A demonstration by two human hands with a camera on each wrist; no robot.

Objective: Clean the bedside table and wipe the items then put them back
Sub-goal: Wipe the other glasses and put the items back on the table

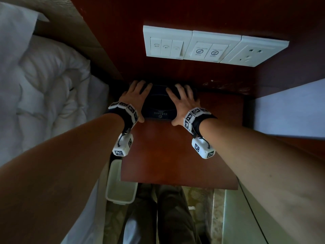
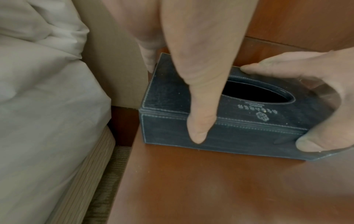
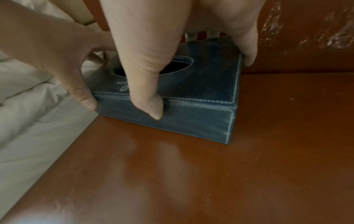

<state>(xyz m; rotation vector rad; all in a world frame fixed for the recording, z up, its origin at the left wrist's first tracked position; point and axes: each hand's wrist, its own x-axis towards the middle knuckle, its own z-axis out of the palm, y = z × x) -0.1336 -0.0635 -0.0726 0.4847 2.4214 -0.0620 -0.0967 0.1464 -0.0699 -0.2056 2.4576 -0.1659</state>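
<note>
A dark blue leather tissue box [image 1: 159, 104] with an oval opening stands at the back left of the reddish-brown bedside table [image 1: 168, 152], close to the wall panel. My left hand [image 1: 139, 101] grips its left end. In the left wrist view the left thumb [image 2: 199, 121] presses the front side of the tissue box [image 2: 249, 133] and the fingers [image 2: 149, 60] reach behind it. My right hand [image 1: 181, 104] grips the right end. The right wrist view has the right thumb [image 3: 149, 98] on the front of the tissue box [image 3: 201, 84] and the fingers [image 3: 247, 50] round its far corner. No tissue shows in the opening.
A bed with a white duvet [image 1: 44, 94] runs along the table's left side. A white bin [image 1: 121, 187] stands on the floor at the table's front left corner. White switches and a socket [image 1: 193, 46] sit on the wooden wall panel above. A dark cable [image 1: 249, 199] hangs at the right.
</note>
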